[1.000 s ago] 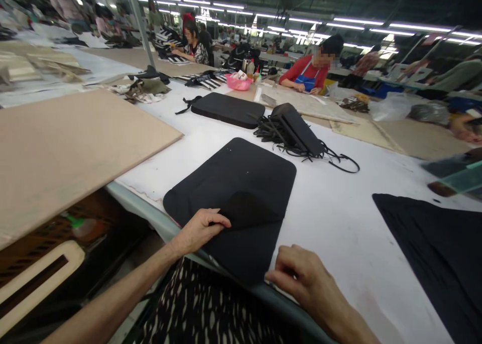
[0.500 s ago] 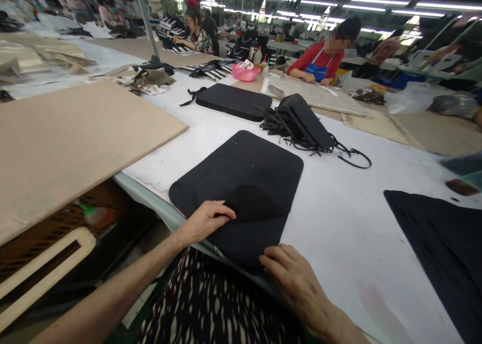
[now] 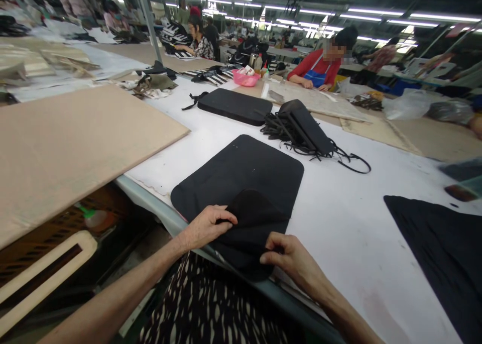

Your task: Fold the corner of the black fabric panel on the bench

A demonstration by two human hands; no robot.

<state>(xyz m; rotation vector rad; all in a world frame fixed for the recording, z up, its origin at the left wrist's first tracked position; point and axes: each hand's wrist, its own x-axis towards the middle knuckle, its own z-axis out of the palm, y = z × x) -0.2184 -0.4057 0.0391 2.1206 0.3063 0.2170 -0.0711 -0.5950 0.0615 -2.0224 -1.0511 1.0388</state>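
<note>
Right by the counter, I see the left hand pinching a raised fold of the black fabric piece, which lies beneath and beyond both hands; the right hand grips its near edge. Past them sit a black padded slab and, beside it, a black block on tangled strips. A beige board crowds the left hand's side; dark cloth spreads right of the right hand. Farther off, a pink basket holds whitish items I can't identify. Below the left hand's side is a green-capped bottle containing something orange-brown.
</note>
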